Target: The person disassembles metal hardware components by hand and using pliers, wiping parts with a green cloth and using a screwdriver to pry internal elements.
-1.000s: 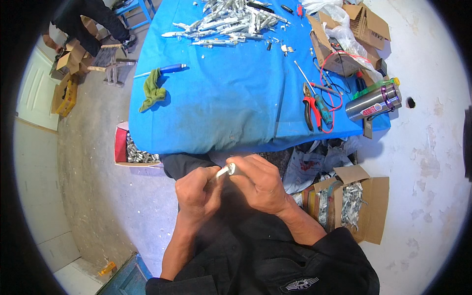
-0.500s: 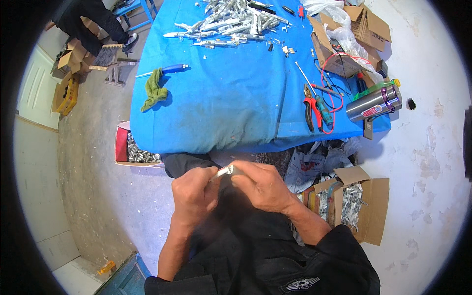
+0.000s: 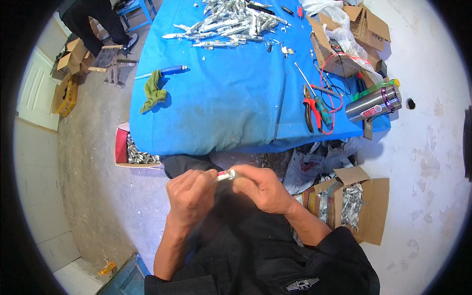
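Above my lap, just off the near edge of the table, both hands hold a slim white piece with a reddish patch on its side. My left hand is closed around one end. At the other end, the thumb and fingers of my right hand pinch its tip. The parts under the fingers are hidden, and I cannot make out its exact kind. On the far side of the table lies a heap of slim white and silvery pieces that look similar.
A blue cloth covers the table. On it lie a green rag, a blue-handled screwdriver, red-handled pliers and a steel flask. Boxes of metal parts and silvery scraps flank me. A person's legs are at far left.
The white piece has turned in my hands, so its reddish patch now shows. My left hand has shifted slightly left and rolled; my right hand stays pinched at the other end.
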The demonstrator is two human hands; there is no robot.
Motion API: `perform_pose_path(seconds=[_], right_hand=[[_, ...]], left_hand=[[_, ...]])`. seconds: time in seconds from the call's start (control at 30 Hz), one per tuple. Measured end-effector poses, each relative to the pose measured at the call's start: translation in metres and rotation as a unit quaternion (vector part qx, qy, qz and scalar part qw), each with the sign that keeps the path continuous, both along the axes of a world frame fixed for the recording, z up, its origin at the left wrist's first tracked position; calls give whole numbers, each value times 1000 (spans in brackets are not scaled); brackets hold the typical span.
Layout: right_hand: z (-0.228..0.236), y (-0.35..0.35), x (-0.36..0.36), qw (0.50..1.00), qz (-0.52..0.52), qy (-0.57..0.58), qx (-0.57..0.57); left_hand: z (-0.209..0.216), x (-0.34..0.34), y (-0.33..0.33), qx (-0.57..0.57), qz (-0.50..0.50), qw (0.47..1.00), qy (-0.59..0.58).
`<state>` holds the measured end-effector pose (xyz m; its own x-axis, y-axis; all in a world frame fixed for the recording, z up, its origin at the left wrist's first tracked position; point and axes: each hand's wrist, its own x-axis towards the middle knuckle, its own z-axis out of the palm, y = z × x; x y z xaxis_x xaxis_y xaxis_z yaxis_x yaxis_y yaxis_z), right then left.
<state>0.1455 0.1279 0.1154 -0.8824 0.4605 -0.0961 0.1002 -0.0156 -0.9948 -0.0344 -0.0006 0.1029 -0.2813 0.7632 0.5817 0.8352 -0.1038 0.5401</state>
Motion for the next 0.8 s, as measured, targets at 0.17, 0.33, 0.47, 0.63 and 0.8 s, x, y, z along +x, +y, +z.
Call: perform_pose_path(seconds=[0.17, 0.33, 0.47, 0.63, 0.8], right_hand=[[-4, 1, -6, 927, -57, 47, 368], [-2, 2, -3, 931, -56, 82, 352], [3, -1, 5, 989, 42, 1, -142], [0, 1, 8, 975, 66, 16, -213], [3, 11, 0, 931, 35, 50, 359]], left_hand=[[-1, 2, -8, -41, 9, 996, -83], [3, 0, -3, -1, -6, 1000, -20], [2, -2, -8, 27, -5, 997, 71], [7, -3, -14, 10, -22, 997, 74], [13, -5, -23, -83, -40, 992, -91]])
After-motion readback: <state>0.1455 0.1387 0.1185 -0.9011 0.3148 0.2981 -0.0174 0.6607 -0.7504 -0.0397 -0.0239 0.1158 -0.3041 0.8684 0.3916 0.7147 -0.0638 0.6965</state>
